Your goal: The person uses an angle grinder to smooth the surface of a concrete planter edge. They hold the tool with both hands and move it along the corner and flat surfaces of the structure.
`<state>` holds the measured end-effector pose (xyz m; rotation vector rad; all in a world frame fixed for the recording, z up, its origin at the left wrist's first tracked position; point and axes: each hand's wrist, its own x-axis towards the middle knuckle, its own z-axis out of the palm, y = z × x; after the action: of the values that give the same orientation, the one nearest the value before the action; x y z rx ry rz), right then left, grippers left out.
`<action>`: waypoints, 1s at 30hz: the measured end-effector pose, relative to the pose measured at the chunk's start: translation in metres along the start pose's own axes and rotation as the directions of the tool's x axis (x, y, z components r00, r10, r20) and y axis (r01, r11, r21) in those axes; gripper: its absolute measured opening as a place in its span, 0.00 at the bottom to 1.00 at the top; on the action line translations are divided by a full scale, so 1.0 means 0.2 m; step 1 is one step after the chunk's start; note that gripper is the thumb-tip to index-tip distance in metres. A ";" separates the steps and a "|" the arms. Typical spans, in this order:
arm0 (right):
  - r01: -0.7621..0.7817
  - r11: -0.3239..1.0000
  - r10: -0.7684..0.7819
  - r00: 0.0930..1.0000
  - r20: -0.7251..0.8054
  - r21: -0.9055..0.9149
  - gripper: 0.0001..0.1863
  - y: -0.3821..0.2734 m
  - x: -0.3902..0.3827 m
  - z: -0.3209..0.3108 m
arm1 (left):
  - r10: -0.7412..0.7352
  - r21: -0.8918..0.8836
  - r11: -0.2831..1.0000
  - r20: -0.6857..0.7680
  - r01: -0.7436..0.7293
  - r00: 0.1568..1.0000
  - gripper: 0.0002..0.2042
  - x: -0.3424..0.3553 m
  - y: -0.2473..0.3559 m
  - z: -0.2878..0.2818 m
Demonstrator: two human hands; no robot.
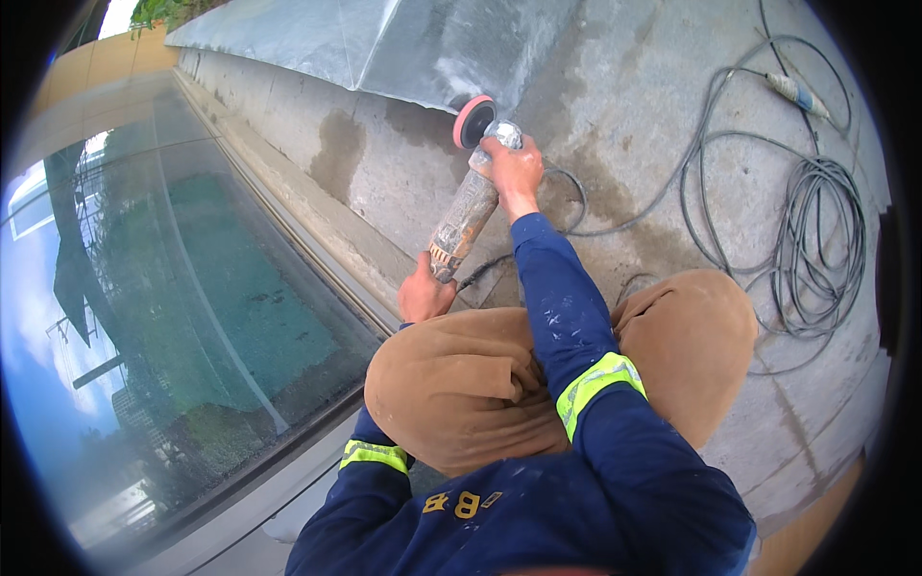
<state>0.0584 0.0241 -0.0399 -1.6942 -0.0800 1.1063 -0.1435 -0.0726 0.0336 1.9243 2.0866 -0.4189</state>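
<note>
Both of my hands are closed on a worn, dust-caked angle grinder [465, 223] fitted with a round pink-rimmed pad [472, 121]. My left hand [425, 291] wraps the rear end of its body, close to the cable. Farther forward, my right hand [516, 171] grips behind the metal head. The pad stands tilted by the lower edge of a smooth grey slab [451, 43]; whether it touches the slab I cannot tell. A whitish smear shows on the slab near the pad.
A dark cable [663, 197] runs right from the grinder to a connector [797, 94] and a coiled cable [821, 240] on the concrete floor [615, 106]. A reflective glass panel [211, 288] lies along my left. My bent knees flank my right arm. Damp patches mark the concrete.
</note>
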 end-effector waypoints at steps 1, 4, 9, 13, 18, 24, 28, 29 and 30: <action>-0.016 1.000 0.016 1.000 -0.001 -0.015 0.35 0.02 0.04 0.00 | -0.011 0.020 1.000 0.026 0.010 1.000 0.27 0.01 0.03 -0.01; -0.059 0.998 0.058 0.998 -0.026 -0.008 0.32 0.13 0.12 0.02 | -0.026 0.052 0.998 0.081 0.022 0.996 0.27 0.02 0.03 0.03; -0.031 1.000 0.031 0.999 -0.027 0.004 0.34 0.05 0.08 -0.01 | -0.006 0.023 1.000 0.060 0.004 0.998 0.29 0.04 0.02 0.03; 0.090 0.996 -0.090 0.996 -0.002 -0.001 0.36 -0.12 -0.04 -0.02 | -0.005 -0.085 0.996 -0.038 0.001 0.999 0.28 0.04 0.00 0.06; -0.066 0.995 0.065 0.998 -0.027 -0.070 0.38 0.05 0.11 -0.01 | -0.018 0.013 1.000 0.079 0.017 0.997 0.29 0.05 0.03 0.04; -0.086 0.995 0.084 0.996 -0.033 -0.060 0.36 0.14 0.14 -0.01 | -0.014 0.040 0.999 0.126 0.009 0.992 0.29 0.06 0.01 0.07; -0.035 0.999 0.035 0.999 -0.001 0.038 0.36 0.09 0.10 -0.03 | -0.006 0.032 0.999 0.083 0.003 0.997 0.29 0.05 0.04 0.05; -0.014 1.000 0.014 1.000 0.004 0.026 0.36 0.03 0.06 -0.03 | -0.014 0.019 1.000 0.061 0.012 0.998 0.29 0.04 0.03 0.06; -0.005 1.000 0.005 1.000 -0.002 -0.011 0.36 -0.01 0.04 -0.03 | -0.016 0.007 1.000 0.042 0.016 0.999 0.29 0.03 0.02 0.07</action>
<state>0.0681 0.0241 -0.0431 -1.7057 -0.0805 1.1098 -0.1408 -0.0716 0.0182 1.8873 2.0784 -0.4662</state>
